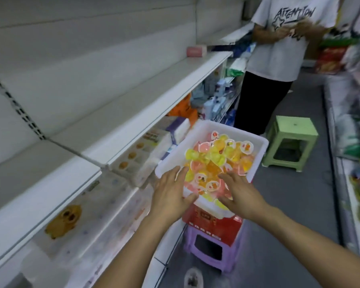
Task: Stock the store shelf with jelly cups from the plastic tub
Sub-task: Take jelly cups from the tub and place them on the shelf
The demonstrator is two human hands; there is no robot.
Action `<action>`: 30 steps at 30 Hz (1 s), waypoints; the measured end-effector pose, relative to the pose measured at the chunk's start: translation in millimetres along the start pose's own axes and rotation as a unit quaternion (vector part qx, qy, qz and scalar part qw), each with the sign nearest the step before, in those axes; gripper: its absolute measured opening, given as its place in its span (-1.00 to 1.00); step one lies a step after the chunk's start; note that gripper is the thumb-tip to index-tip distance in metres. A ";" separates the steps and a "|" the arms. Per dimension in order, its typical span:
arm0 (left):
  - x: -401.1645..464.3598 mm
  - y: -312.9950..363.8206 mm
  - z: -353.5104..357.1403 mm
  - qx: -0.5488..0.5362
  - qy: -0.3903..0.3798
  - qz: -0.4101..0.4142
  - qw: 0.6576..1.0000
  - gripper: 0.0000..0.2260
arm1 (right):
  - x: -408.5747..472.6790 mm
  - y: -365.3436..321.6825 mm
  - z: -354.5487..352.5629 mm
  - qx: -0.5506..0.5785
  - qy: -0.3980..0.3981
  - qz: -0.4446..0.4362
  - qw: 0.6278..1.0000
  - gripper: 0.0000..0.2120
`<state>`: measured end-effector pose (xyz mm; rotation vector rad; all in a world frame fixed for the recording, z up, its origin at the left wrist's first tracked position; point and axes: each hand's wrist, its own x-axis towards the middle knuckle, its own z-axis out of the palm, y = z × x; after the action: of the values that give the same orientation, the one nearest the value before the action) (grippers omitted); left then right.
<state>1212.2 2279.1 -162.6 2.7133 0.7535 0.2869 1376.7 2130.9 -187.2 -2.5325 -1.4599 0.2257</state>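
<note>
Jelly cups (pixel 216 161) lie heaped in the white plastic tub (pixel 256 161) — yellow, orange and pink, jumbled at all angles, some foil lid up and some on their sides. The tub stands tilted on a red box (pixel 214 223), which sits on a purple stool (pixel 212 254) in the aisle, directly ahead of both hands and just to the right of the shelving. Its long axis runs away from the person, slanting toward the upper right, so the near short end is the one within reach.

The left hand (pixel 170 192) hangs over the tub's near-left corner with fingers straight and spread, holding nothing. The right hand (pixel 240 192) is over the near end of the heap, fingers likewise spread and loose, empty; whether its fingertips touch the cups cannot be told through the blur. Both are about equally near the pile, the right one further in over it.

The store shelf (pixel 116 104) to be stocked — white, long and bare along this stretch — lies to the left of the tub and higher, so any cups gathered must travel up and leftward. That would likely favour a two-handed scoop.
</note>
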 end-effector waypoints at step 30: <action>266.3 -25.9 129.5 0.101 -0.090 0.100 0.986 -0.39 | 212.9 102.8 41.4 -0.108 -0.059 0.097 0.988 -0.35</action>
<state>1459.4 2409.9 -263.5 2.9598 0.4842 0.0071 1558.7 2269.6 -259.4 -2.8853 -1.3429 0.2639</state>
